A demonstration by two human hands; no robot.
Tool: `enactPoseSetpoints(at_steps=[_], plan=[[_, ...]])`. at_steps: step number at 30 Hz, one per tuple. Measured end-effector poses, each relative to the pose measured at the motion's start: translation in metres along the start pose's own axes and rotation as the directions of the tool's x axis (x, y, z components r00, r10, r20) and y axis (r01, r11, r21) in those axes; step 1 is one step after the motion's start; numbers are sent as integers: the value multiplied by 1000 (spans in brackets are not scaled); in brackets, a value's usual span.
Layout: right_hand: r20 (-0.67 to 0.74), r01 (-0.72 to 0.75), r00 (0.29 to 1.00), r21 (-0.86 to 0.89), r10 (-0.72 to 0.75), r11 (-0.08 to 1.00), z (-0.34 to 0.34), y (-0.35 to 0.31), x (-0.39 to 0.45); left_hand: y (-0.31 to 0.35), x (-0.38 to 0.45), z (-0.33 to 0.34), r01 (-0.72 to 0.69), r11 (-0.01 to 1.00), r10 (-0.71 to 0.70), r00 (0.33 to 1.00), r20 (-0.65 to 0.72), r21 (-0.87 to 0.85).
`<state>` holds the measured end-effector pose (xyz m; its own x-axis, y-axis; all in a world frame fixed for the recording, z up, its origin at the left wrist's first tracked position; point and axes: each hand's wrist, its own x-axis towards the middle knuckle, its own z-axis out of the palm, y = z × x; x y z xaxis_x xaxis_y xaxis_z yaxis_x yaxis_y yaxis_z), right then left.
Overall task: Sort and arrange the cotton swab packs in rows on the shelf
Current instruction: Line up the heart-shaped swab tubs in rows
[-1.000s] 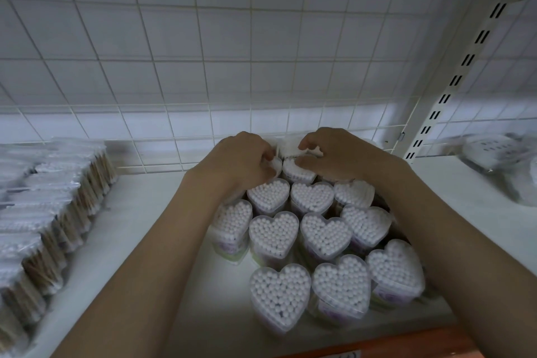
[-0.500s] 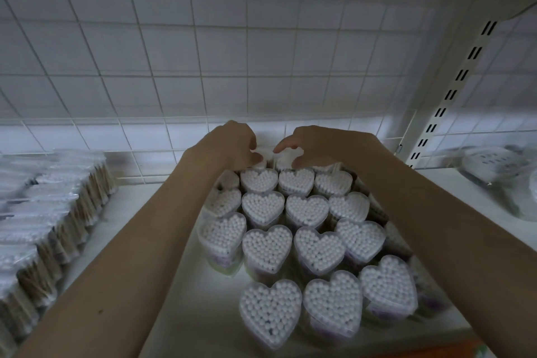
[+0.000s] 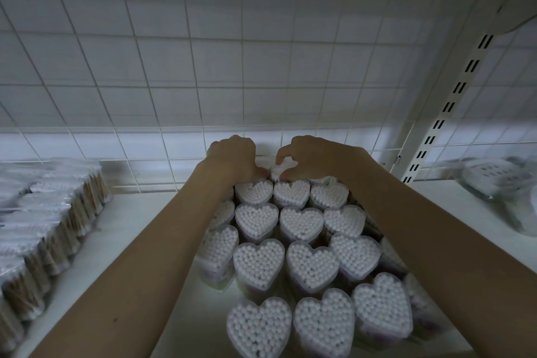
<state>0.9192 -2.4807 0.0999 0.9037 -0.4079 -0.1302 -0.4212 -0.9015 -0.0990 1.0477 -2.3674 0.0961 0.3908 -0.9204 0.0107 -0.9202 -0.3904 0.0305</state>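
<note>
No text, label or number is readable anywhere in view.

Eleven heart-shaped swab packs (image 3: 258, 266) show whole between two forearms on the shelf (image 3: 139, 229), several more half hidden, beside uncountable bagged wooden swabs (image 3: 43, 229).

The heart packs (image 3: 300, 264) are filled with white dots in tight rows, and a bit of purple is seen low on their sides. The shelf (image 3: 139, 229) is white. At 12 o'clock, a white wire grid (image 3: 203, 67) of squares is seen. At 9 o'clock, the bags (image 3: 43, 227) are clear, with tan sticks and white tips. At 2 o'clock, a white post (image 3: 453, 96) is marked with pairs of black slots.
</note>
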Motion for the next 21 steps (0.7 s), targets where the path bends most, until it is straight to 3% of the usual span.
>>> enactPoseSetpoints(at_steps=[11, 15, 21], plan=[[-74, 7, 997, 43, -4, 999, 8, 4, -2, 7, 3, 3, -16, 989, 14, 1000, 15, 144], [-119, 32, 993, 33, -28, 999, 5, 7, 1, 8, 3, 4, -4, 992, -2, 999, 54, 122], [-232, 14, 972, 157, 23, 988, -11, 12, -7, 5, 3, 5, 2, 995, 0, 1000, -26, 96]])
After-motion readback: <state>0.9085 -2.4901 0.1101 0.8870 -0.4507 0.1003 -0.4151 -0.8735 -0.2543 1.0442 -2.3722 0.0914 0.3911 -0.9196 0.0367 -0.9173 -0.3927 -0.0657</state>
